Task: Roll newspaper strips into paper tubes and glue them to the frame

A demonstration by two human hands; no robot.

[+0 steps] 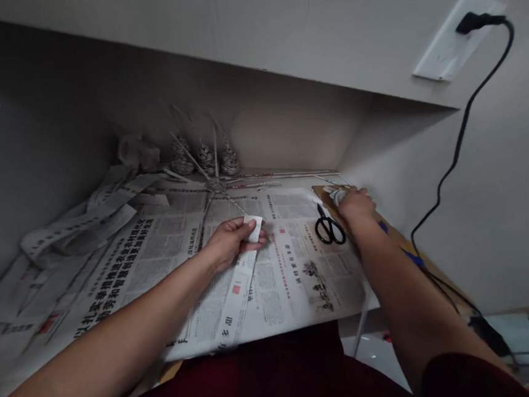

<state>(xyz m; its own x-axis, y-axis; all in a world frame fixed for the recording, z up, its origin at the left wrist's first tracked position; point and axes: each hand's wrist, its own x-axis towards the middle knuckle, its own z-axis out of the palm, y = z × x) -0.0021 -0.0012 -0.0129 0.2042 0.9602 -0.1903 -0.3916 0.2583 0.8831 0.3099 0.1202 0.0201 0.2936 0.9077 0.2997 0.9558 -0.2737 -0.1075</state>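
Note:
My left hand [237, 239] pinches the upper end of a newspaper strip [235, 288] between thumb and fingers. The strip hangs down over the spread newspaper [281, 274] towards the front edge. Just beyond this hand lies a small woven paper piece [216, 185] with thin rolled paper sticks radiating from it. At the right, my right hand [358, 203] is closed over a whitish object [337, 195] on a brown board [322, 193]; the fingers hide most of it, so its kind is unclear. Black-handled scissors [330, 229] lie beside that hand on the newspaper.
Loose newspaper strips [91, 220] are heaped at the left. Three small woven paper pieces [206, 156] stand at the back beside a crumpled plastic bag [139, 152]. Long paper sticks [289, 175] lie along the rear. An overhang spans the recess; a black cable [453, 153] hangs at the right.

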